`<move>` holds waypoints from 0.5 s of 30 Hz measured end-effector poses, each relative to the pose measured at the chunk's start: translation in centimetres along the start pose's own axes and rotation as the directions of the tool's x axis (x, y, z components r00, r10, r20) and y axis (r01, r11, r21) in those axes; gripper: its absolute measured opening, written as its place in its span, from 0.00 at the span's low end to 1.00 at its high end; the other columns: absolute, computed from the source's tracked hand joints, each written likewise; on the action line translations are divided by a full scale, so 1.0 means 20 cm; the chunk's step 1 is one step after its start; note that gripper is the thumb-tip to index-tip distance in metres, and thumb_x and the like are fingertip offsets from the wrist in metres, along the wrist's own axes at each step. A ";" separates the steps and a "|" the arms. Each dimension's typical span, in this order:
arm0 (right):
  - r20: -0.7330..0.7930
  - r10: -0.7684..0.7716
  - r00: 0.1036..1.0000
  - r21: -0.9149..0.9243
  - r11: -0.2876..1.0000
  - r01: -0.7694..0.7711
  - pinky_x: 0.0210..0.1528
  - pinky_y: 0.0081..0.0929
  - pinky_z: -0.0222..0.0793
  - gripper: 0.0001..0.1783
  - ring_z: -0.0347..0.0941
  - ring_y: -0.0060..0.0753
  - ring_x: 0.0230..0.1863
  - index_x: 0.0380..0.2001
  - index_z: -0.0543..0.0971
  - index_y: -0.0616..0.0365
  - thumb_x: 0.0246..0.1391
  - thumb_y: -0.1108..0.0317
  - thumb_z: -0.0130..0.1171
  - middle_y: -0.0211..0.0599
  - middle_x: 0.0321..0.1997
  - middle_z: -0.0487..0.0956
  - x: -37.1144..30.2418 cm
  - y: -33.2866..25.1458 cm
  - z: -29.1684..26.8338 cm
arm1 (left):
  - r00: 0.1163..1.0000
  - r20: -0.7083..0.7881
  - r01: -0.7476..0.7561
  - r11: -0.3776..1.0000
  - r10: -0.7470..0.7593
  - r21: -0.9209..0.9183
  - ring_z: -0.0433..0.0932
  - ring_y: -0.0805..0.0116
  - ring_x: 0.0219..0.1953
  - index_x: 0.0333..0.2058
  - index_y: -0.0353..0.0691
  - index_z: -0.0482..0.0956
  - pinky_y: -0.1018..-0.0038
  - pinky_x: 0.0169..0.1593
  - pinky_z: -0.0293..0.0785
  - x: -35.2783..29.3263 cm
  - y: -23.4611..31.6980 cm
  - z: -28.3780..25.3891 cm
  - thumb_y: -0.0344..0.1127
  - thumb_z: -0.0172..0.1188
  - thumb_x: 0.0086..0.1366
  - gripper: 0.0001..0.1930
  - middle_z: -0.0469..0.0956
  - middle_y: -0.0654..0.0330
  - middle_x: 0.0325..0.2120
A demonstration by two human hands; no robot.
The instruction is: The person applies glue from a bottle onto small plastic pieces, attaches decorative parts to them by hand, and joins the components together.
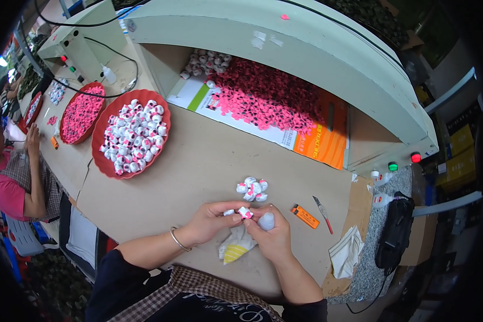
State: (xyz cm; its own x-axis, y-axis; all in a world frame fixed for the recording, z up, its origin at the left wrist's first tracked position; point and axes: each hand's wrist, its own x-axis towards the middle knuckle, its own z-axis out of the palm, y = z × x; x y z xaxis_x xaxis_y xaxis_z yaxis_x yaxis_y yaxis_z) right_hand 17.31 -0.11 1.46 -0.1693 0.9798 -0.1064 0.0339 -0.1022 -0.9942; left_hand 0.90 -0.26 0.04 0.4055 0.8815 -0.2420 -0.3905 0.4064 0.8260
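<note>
Above the near part of the table, my left hand [206,224] pinches a small white piece with pink patches [245,213] between its fingertips. Another white bit [229,212] shows by the same fingers. My right hand [273,236] is closed around a pale, round-ended bottle [266,221], its fingertips meeting the small piece; the bottle's tip is hidden. Just beyond my hands lies a little cluster of white-and-pink pieces [252,188]. Under my hands rests a crumpled white cloth with a yellow striped part [235,251].
An orange lighter [305,216] and a craft knife [323,214] lie right of my hands, near a folded cloth [346,252]. Red bowls [97,155] [63,134] hold pieces at left. Pink parts [263,102] pile beneath the pale hood [284,48]. A co-worker [16,182] sits at left.
</note>
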 end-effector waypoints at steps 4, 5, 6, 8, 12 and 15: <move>0.000 0.072 0.997 -0.070 0.995 -0.072 0.29 0.14 0.66 0.13 0.68 0.15 0.27 0.34 0.69 0.65 0.43 0.76 0.57 0.29 0.27 0.71 0.01 0.01 0.00 | 0.999 -0.023 0.023 0.994 -0.026 -0.110 0.69 0.75 0.42 0.48 0.37 0.66 0.79 0.46 0.67 0.01 -0.02 0.00 0.28 0.49 0.59 0.17 0.71 0.60 0.41; 0.034 0.062 0.998 -0.067 0.996 -0.060 0.29 0.14 0.66 0.13 0.68 0.15 0.27 0.34 0.69 0.65 0.43 0.76 0.57 0.29 0.27 0.71 0.02 -0.01 0.02 | 0.999 -0.052 -0.001 0.994 -0.005 -0.106 0.69 0.75 0.42 0.48 0.37 0.66 0.79 0.46 0.67 0.01 -0.02 -0.01 0.28 0.49 0.59 0.17 0.71 0.60 0.41; 0.025 0.088 0.996 0.023 0.996 -0.089 0.27 0.15 0.66 0.14 0.67 0.16 0.26 0.36 0.68 0.64 0.44 0.77 0.55 0.30 0.27 0.70 0.01 -0.04 0.03 | 0.997 -0.078 -0.006 0.980 -0.009 -0.197 0.70 0.74 0.42 0.48 0.38 0.66 0.79 0.46 0.67 0.01 -0.01 -0.01 0.27 0.49 0.59 0.17 0.71 0.60 0.40; 0.041 0.111 0.993 0.110 0.987 -0.115 0.26 0.15 0.66 0.15 0.66 0.16 0.25 0.38 0.67 0.64 0.44 0.78 0.54 0.30 0.28 0.69 0.00 -0.04 0.04 | 0.987 -0.155 -0.102 0.931 0.050 -0.349 0.72 0.72 0.40 0.47 0.38 0.67 0.81 0.44 0.69 0.01 0.03 -0.05 0.31 0.49 0.60 0.16 0.71 0.59 0.39; -0.018 0.111 0.994 0.162 0.981 -0.107 0.25 0.15 0.66 0.17 0.65 0.17 0.24 0.42 0.65 0.63 0.46 0.80 0.50 0.32 0.29 0.67 0.00 -0.01 -0.01 | 0.838 -0.494 -0.482 0.738 0.232 -0.472 0.72 0.73 0.36 0.47 0.38 0.65 0.83 0.40 0.71 0.00 0.23 -0.20 0.35 0.49 0.60 0.17 0.71 0.57 0.40; -0.023 0.113 0.993 0.208 0.972 -0.106 0.26 0.16 0.67 0.18 0.66 0.19 0.26 0.43 0.63 0.64 0.46 0.81 0.49 0.32 0.30 0.67 0.00 0.00 0.01 | 0.828 -0.396 -0.560 0.578 0.396 -0.593 0.72 0.73 0.33 0.49 0.39 0.61 0.84 0.35 0.71 0.00 0.23 -0.33 0.36 0.48 0.60 0.18 0.69 0.55 0.41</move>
State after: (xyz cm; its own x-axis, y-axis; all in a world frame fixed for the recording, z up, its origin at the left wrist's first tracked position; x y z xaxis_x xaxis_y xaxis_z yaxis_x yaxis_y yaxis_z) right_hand 17.14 -0.06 1.52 -0.1413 0.9658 -0.2176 -0.1536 -0.2385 -0.9589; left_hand -6.33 3.09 0.52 -0.1461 0.9864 -0.0749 -0.9432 -0.1161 0.3113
